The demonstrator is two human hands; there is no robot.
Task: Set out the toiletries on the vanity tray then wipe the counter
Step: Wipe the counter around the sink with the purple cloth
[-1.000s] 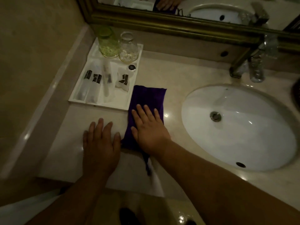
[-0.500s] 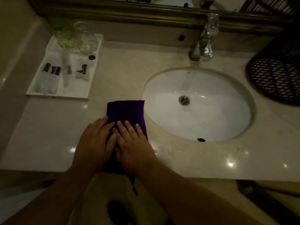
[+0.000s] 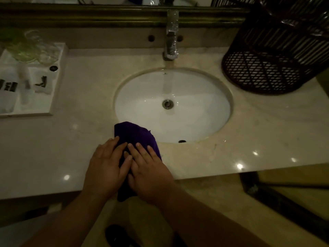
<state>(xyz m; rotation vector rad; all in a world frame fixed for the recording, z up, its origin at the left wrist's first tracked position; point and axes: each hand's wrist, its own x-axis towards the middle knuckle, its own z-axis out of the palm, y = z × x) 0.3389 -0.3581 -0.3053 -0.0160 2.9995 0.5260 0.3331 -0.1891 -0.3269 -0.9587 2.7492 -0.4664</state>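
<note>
A purple cloth lies on the beige counter at the sink's front rim, its near end hanging over the counter edge. My left hand and my right hand press flat on it side by side, fingers spread. The white vanity tray sits at the far left, holding small white toiletry packets, a tube and two glasses, one green and one clear.
The white oval sink fills the centre, with a chrome faucet behind it. A dark wire basket stands at the back right. A gold mirror frame runs along the wall. The counter's front edge is under my wrists.
The cloth has slid right from beside the tray to the sink's front rim. My left hand came off the bare counter onto the cloth next to my right hand.
</note>
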